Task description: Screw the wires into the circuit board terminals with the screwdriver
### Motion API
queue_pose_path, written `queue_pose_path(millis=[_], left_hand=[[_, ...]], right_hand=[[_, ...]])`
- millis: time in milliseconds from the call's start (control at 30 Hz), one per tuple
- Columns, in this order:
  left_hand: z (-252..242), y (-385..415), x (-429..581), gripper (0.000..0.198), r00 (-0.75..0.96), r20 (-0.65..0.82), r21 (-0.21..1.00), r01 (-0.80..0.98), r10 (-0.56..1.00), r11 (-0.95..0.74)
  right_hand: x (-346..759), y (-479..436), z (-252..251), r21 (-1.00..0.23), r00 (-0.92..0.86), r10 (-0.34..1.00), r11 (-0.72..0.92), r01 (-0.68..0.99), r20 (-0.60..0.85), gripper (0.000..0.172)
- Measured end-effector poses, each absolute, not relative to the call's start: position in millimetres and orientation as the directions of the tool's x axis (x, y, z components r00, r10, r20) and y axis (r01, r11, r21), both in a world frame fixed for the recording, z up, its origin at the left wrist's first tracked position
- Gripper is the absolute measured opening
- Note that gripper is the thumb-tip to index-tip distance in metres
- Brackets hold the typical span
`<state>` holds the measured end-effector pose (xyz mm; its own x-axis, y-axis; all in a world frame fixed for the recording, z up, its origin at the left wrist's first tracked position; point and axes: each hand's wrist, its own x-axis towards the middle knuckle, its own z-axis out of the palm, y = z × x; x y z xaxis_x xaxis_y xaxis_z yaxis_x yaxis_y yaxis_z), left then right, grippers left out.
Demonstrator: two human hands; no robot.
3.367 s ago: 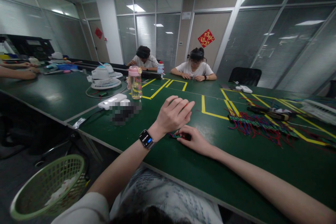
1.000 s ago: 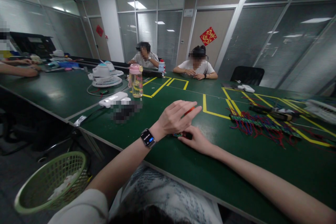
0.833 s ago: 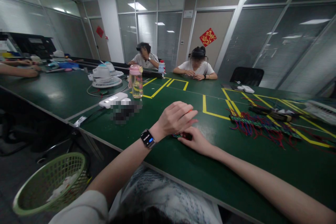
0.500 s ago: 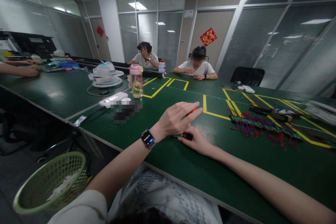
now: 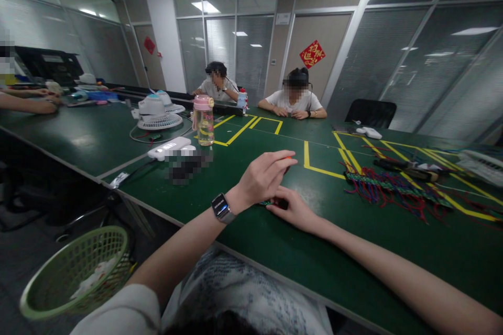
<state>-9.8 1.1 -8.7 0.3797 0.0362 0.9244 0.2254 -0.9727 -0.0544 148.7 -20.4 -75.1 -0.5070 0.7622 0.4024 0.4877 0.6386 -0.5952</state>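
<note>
From where I stood, everything came down to a small circuit board [image 5: 266, 202] lying low in the gap between the two hands, just above the green tabletop [image 5: 255, 236] or on it; I couldn't tell which. Only a sliver showed. It poked out past the tip of the right thumb, toward the person's left, and too little of it was visible for me to be sure of its long axis.

The right hand [image 5: 293, 209] was the nearer one, thumb and forefinger arched around a dark hollow at the board's right end. Whether they were truly pinching it I couldn't say, because the other hand blocked the contact. That forearm came in from the right and lay low along the table, palm turned down and inward.

The left hand [image 5: 261, 175] was raised higher, reaching across so that its underside covered the board's far side. Its fingers pointed rightward, slightly bent and close together, gripping an orange-red piece [image 5: 288, 157] that peeked out near the fingertips; its lower part was hidden. The wrist, wearing a smartwatch [image 5: 222, 207], rose at a slant from the lower left. Well off to the right lay a row of wired circuit boards [image 5: 393, 188].
</note>
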Motion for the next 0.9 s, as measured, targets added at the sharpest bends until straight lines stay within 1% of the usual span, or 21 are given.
queue_pose_path(millis=[67,133,200,267,367,467,533,600,700,767,833,900], left_hand=[[-8.2,2.1,-6.9,0.03,0.318,0.925,0.168,0.149,0.208,-0.974],[-7.3,4.1,-5.5,0.031,0.277,0.886,0.367,0.071,0.371,-0.928],[-6.6,6.8,-5.8,0.031,0.26,0.831,0.51,-0.002,0.492,-0.86],[-6.5,9.3,-7.0,0.028,0.26,0.786,0.593,-0.059,0.561,-0.803],[-7.2,10.9,-7.4,0.025,0.283,0.737,0.664,-0.132,0.614,-0.736],[-7.7,9.1,-5.7,0.029,0.353,0.678,0.733,-0.267,0.644,-0.625],[-7.3,6.7,-4.8,0.031,0.383,0.653,0.757,-0.312,0.653,-0.574],[-6.7,4.6,-5.0,0.029,0.356,0.661,0.749,-0.263,0.661,-0.608],[-6.2,3.2,-6.4,0.024,0.267,0.73,0.673,-0.114,0.63,-0.731],[-5.9,3.5,-6.8,0.022,0.262,0.749,0.65,-0.107,0.609,-0.752],[-5.3,4.2,-6.7,0.026,0.301,0.725,0.685,-0.218,0.62,-0.695],[-4.4,5.1,-6.7,0.029,0.338,0.681,0.733,-0.327,0.65,-0.597]], right_hand=[[148.6,-20.9,-74.1,-0.607,-0.506,0.767,0.632,0.482,0.396,0.009],[148.4,-21.2,-73.3,-0.612,-0.509,0.767,0.629,0.479,0.39,0.009],[148.3,-21.4,-72.7,-0.611,-0.512,0.767,0.629,0.48,0.387,0.01],[148.2,-21.6,-72.1,-0.612,-0.512,0.768,0.627,0.482,0.385,0.011],[148.1,-22.0,-71.4,-0.62,-0.504,0.772,0.622,0.478,0.386,0.01],[147.9,-22.2,-71.0,-0.632,-0.491,0.782,0.61,0.478,0.384,0.007],[147.9,-21.9,-71.1,-0.646,-0.48,0.791,0.597,0.475,0.379,0.006],[147.9,-21.3,-71.4,-0.661,-0.472,0.8,0.584,0.471,0.37,0.007],[148.3,-20.1,-71.7,-0.669,-0.474,0.802,0.578,0.467,0.363,0.008],[148.6,-19.4,-71.8,-0.664,-0.481,0.797,0.585,0.466,0.365,0.01],[148.8,-19.1,-72.0,-0.66,-0.481,0.795,0.589,0.467,0.369,0.012],[148.8,-19.1,-72.1,-0.665,-0.471,0.803,0.58,0.471,0.366,0.015]])
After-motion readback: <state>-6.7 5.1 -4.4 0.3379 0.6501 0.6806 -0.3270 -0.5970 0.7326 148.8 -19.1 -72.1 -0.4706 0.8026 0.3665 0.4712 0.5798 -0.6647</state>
